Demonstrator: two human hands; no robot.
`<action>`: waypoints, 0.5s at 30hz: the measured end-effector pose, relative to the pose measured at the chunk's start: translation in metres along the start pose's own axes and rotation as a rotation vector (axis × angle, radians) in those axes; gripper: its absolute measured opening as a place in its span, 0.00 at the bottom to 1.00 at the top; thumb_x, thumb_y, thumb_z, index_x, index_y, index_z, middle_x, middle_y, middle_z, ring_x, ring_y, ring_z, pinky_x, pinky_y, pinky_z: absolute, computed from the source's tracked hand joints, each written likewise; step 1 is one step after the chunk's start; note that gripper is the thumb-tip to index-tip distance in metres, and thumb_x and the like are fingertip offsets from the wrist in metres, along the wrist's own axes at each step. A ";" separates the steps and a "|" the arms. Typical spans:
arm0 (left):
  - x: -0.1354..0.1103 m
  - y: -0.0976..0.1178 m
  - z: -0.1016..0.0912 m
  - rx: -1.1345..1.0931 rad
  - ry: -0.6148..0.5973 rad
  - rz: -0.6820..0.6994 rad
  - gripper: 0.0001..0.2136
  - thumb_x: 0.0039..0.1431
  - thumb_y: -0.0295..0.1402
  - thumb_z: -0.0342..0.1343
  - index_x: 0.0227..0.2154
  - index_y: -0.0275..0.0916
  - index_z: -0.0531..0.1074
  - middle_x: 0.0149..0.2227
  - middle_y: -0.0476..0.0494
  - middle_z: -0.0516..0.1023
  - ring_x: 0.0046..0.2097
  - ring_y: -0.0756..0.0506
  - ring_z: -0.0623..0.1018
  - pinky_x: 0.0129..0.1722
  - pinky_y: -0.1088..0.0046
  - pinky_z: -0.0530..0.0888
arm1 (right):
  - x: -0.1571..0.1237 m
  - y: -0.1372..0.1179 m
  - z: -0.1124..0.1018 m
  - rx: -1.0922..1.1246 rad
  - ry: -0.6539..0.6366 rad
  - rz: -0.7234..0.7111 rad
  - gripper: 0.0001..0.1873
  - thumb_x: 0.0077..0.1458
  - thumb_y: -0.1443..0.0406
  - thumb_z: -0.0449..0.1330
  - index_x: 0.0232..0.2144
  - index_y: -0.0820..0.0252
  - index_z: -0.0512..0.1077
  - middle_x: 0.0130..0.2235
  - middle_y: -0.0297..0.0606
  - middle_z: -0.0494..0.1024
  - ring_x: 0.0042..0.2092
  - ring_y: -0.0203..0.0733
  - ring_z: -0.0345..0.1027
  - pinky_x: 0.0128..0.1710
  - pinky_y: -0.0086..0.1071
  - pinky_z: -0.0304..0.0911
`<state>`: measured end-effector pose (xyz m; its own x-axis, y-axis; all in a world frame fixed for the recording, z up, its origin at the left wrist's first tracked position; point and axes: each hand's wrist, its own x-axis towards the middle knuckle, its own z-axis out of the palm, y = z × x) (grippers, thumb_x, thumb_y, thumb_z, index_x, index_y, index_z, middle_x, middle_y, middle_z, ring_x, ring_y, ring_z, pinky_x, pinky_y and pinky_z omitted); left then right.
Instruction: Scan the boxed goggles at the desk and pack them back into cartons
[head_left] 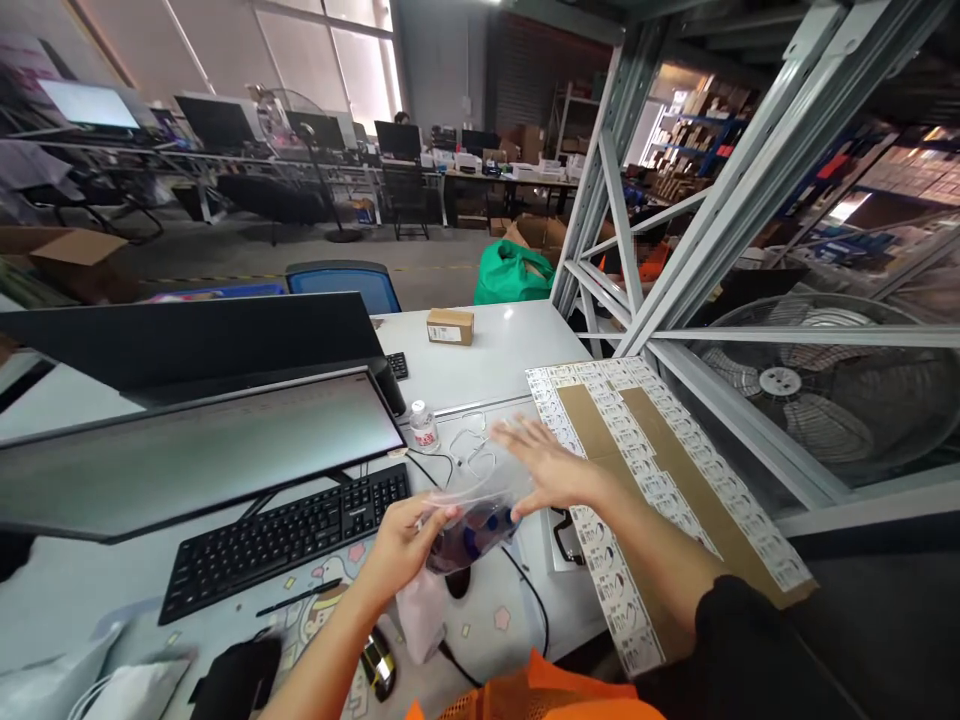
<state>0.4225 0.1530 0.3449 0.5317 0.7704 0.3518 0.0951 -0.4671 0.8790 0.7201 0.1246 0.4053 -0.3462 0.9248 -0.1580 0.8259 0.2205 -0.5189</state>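
Observation:
My left hand point(412, 540) pinches the edge of a clear plastic bag point(474, 528), thumb on top. Inside the bag lies something dark with blue patches, which I cannot make out exactly. My right hand point(551, 470) is on the bag's other side, its fingers spread and slightly blurred; the thumb is close to the bag, and I cannot tell whether it touches. Beneath the bag are a desk mat with cartoon prints point(501, 618) and a pinkish-white pouch-like thing point(421, 612). A white cable point(474, 455) lies coiled just beyond the bag.
A black keyboard point(285, 530) and a wide monitor point(202, 450) stand at left. Beyond the bag are a small clear bottle point(424, 428) and a brown box point(450, 327). To the right, a cardboard sheet covered in labels point(637, 470) lies beside a metal frame point(720, 220) and a large fan point(795, 385).

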 end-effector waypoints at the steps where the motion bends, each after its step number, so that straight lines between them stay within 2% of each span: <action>1: 0.003 -0.004 0.001 0.015 -0.011 -0.001 0.16 0.71 0.40 0.60 0.31 0.40 0.86 0.32 0.43 0.87 0.32 0.45 0.84 0.35 0.75 0.77 | 0.006 -0.004 -0.001 -0.023 -0.120 -0.008 0.58 0.48 0.51 0.81 0.76 0.44 0.62 0.71 0.49 0.70 0.74 0.67 0.57 0.72 0.56 0.56; 2: 0.007 -0.007 0.001 0.027 -0.025 -0.006 0.16 0.71 0.41 0.60 0.31 0.40 0.86 0.32 0.43 0.87 0.32 0.45 0.83 0.34 0.74 0.77 | 0.012 -0.007 -0.001 -0.032 -0.232 -0.005 0.45 0.52 0.52 0.78 0.70 0.48 0.71 0.62 0.49 0.79 0.66 0.64 0.69 0.65 0.51 0.64; 3: 0.010 -0.010 0.002 0.039 -0.034 -0.017 0.16 0.70 0.42 0.61 0.31 0.40 0.86 0.33 0.42 0.87 0.32 0.45 0.83 0.35 0.74 0.77 | 0.017 -0.007 0.000 -0.030 -0.320 0.002 0.32 0.58 0.54 0.75 0.63 0.52 0.78 0.53 0.46 0.84 0.57 0.58 0.76 0.58 0.44 0.69; 5: 0.016 -0.017 0.001 0.075 0.001 -0.069 0.15 0.68 0.45 0.62 0.34 0.40 0.86 0.36 0.41 0.88 0.35 0.43 0.84 0.37 0.72 0.79 | 0.029 0.001 0.001 -0.004 -0.389 0.000 0.12 0.65 0.59 0.68 0.47 0.57 0.84 0.40 0.41 0.85 0.43 0.48 0.78 0.46 0.35 0.69; 7: 0.019 -0.025 -0.003 0.123 0.107 -0.155 0.16 0.66 0.48 0.63 0.40 0.41 0.86 0.43 0.39 0.89 0.38 0.41 0.85 0.41 0.69 0.80 | 0.038 0.018 -0.005 0.026 -0.331 -0.016 0.07 0.66 0.65 0.64 0.38 0.60 0.83 0.35 0.38 0.83 0.38 0.43 0.75 0.42 0.32 0.67; 9: 0.017 -0.033 -0.010 0.161 0.219 -0.264 0.20 0.65 0.52 0.62 0.47 0.41 0.85 0.50 0.38 0.88 0.43 0.40 0.86 0.45 0.65 0.82 | 0.044 0.045 -0.023 0.068 -0.214 0.024 0.08 0.64 0.69 0.62 0.34 0.60 0.81 0.35 0.37 0.83 0.37 0.41 0.74 0.42 0.31 0.67; 11: 0.010 -0.043 -0.016 0.171 0.256 -0.365 0.24 0.64 0.55 0.61 0.49 0.42 0.84 0.53 0.37 0.87 0.48 0.37 0.86 0.49 0.62 0.82 | 0.050 0.077 -0.054 0.132 -0.042 0.168 0.09 0.64 0.71 0.60 0.32 0.60 0.80 0.35 0.36 0.82 0.36 0.39 0.73 0.40 0.30 0.68; 13: -0.002 -0.055 -0.019 0.167 0.234 -0.444 0.26 0.63 0.59 0.60 0.47 0.42 0.84 0.52 0.37 0.88 0.53 0.34 0.86 0.54 0.58 0.82 | 0.055 0.111 -0.097 0.200 0.229 0.398 0.09 0.66 0.70 0.61 0.32 0.62 0.78 0.32 0.36 0.81 0.32 0.38 0.73 0.36 0.29 0.69; 14: -0.010 -0.061 -0.019 0.164 0.213 -0.475 0.26 0.61 0.60 0.60 0.45 0.42 0.84 0.51 0.37 0.88 0.54 0.32 0.86 0.56 0.56 0.82 | 0.059 0.127 -0.121 0.207 0.429 0.506 0.07 0.66 0.69 0.62 0.34 0.64 0.79 0.31 0.36 0.80 0.30 0.38 0.73 0.35 0.29 0.69; 15: -0.019 -0.067 -0.018 0.164 0.186 -0.506 0.27 0.60 0.61 0.59 0.44 0.42 0.85 0.50 0.37 0.88 0.55 0.32 0.86 0.57 0.55 0.82 | 0.063 0.143 -0.146 0.184 0.564 0.556 0.08 0.68 0.69 0.60 0.38 0.67 0.79 0.31 0.37 0.80 0.30 0.37 0.73 0.36 0.29 0.69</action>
<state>0.3909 0.1774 0.2848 0.2298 0.9725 -0.0370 0.4369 -0.0691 0.8969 0.8811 0.2592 0.4442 0.4104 0.9119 -0.0117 0.7073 -0.3264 -0.6270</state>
